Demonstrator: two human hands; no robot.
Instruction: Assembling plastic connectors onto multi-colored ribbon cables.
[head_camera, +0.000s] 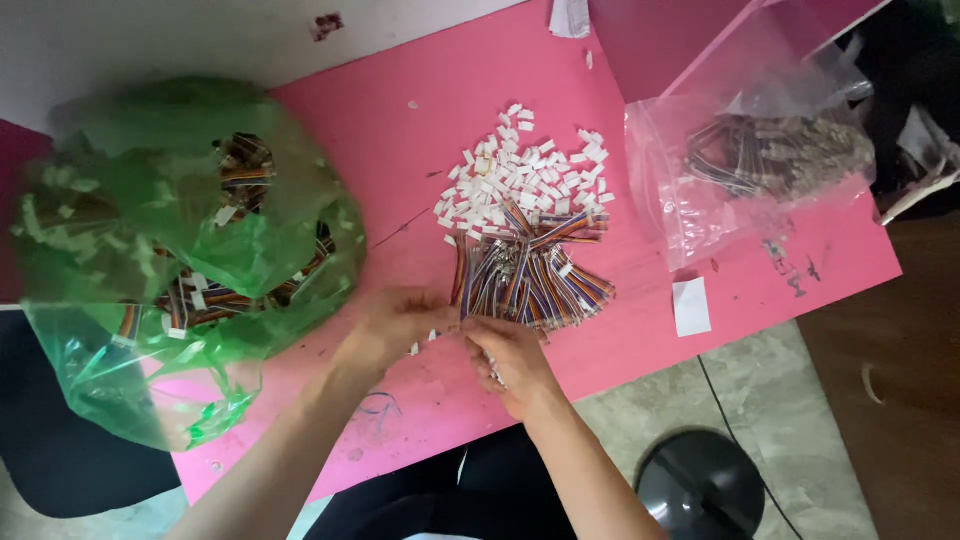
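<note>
While both forearms reach up from the near edge of the pink desk (700, 230), the two hands meet just below the heap of ribbon-cable pieces. Left hand (385, 328) comes in from the left, fingers curled, its grip pinched narrow at the lower left corner of the heap; what sits between the fingertips is too small to make out. Right hand (515, 362) is closed too, a small pale bit showing under its fingers, though I cannot tell what it is. Between the hands lie a couple of loose white specks.

Now the relation that counts: the pile of rainbow ribbon-cable pieces (530, 275) lies just beyond both hands, up and slightly right, touching the left fingertips. Its strands fan outward, mostly with their long axis running away from the person, some splaying right. Left hand is the nearer. The cables look short, striped in many colours, with pale ends.

Beyond that sits a scatter of small white connector housings (525, 170), touching the top of the cable pile.

Off to the left, a green plastic bag (180, 250) bulges with more striped cables. Far right, a clear plastic bag (770, 170) holds a darker bundle of wires, and a white paper slip (691, 306) lies below it.
</note>
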